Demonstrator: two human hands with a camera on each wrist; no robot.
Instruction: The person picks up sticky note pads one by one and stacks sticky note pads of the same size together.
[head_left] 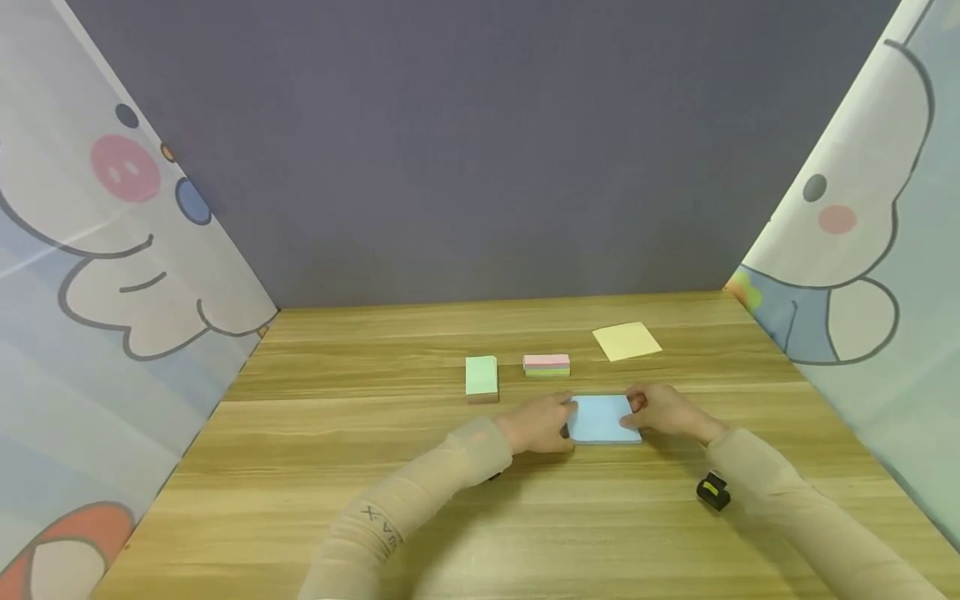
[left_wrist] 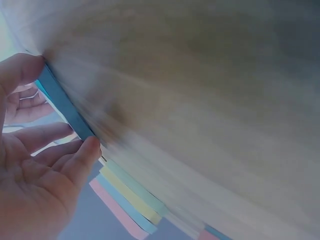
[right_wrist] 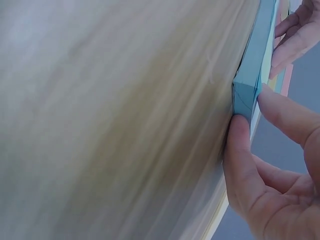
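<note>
A pad of light blue sticky notes (head_left: 600, 418) lies on the wooden table, between the two hands. My left hand (head_left: 538, 423) holds its left edge, with thumb and fingers spread across that side, as the left wrist view shows along the pad's blue side (left_wrist: 67, 107). At the right end, my right hand (head_left: 666, 412) pinches the pad, its thumb on the top face and a fingertip against the side of the corner (right_wrist: 245, 97). The underside of the pad is hidden.
Behind the blue pad stand a light green pad (head_left: 481, 375) and a small layered stack of pink, yellow and green notes (head_left: 547, 365). A flat yellow sheet or thin pad (head_left: 627, 342) lies farther back right. A grey panel (head_left: 480, 150) closes off the table's back.
</note>
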